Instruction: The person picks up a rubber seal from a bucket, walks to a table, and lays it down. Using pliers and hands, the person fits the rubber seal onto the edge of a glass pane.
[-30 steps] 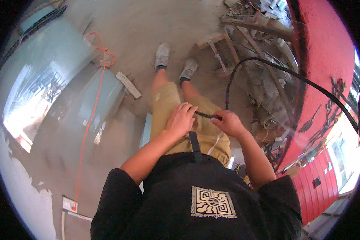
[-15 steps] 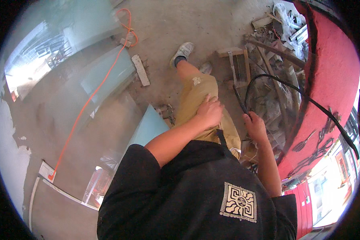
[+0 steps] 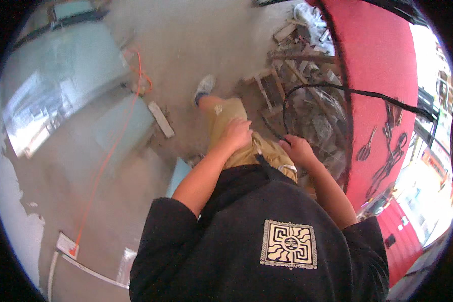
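The right hand (image 3: pixel 298 151) has its fingers curled around the black cable (image 3: pixel 307 88), which loops up and away toward the red wall (image 3: pixel 382 75), while the left hand (image 3: pixel 236 135) rests flat, fingers loosely together, on the tan-shorted thigh (image 3: pixel 236 151) just beside.

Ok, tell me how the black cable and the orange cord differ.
The black cable is thick and dark, while the orange cord is thin and bright. The black cable arcs through the air beside the red wall down to the right hand, which grips it; the orange cord lies loose on the concrete floor, touched by neither hand, and runs to a white outlet box. Both are long flexible leads.
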`<state>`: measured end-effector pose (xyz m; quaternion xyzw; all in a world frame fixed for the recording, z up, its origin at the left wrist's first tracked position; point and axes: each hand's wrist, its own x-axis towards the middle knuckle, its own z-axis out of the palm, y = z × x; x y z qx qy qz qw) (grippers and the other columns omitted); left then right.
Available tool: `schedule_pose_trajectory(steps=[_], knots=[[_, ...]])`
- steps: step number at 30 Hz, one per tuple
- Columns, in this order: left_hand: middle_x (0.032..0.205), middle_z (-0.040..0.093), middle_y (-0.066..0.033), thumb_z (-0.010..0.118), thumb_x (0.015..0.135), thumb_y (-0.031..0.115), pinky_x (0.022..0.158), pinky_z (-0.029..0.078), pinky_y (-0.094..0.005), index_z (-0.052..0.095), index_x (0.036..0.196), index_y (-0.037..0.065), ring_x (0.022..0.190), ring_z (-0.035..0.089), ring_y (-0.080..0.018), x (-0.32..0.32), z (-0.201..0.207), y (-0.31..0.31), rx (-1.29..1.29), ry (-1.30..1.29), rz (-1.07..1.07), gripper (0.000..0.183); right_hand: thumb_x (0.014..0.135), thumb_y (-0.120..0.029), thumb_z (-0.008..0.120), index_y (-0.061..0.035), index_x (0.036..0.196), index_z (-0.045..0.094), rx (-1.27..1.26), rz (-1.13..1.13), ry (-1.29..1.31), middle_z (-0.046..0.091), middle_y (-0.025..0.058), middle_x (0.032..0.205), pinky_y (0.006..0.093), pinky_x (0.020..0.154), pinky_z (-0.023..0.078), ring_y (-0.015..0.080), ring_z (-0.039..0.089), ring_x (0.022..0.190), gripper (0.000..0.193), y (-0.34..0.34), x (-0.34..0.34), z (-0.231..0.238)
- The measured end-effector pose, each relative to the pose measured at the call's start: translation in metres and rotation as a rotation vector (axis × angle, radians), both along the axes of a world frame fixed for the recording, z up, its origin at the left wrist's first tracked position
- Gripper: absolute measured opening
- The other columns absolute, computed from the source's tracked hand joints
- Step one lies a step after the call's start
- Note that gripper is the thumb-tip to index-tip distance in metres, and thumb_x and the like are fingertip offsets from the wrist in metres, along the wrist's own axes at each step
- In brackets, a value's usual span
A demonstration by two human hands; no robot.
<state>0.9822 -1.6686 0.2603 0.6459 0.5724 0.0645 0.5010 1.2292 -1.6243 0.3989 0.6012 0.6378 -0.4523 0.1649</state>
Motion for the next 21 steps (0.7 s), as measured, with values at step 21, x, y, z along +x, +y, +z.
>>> schedule_pose_trajectory(steps=[21], knots=[[0.121, 0.070, -0.0199, 0.051, 0.093, 0.031, 0.097, 0.052, -0.0482, 0.070, 0.126, 0.012, 0.112, 0.067, -0.0371, -0.234, 0.017, -0.033, -0.342, 0.370, -0.006, 0.042, 0.098, -0.039, 0.062, -0.0055, 0.116, 0.070, 0.217, -0.414, 0.207, 0.071, 0.0230, 0.103, 0.0472, 0.085, 0.053, 0.0421, 0.068, 0.098, 0.039, 0.003, -0.041, 0.058]])
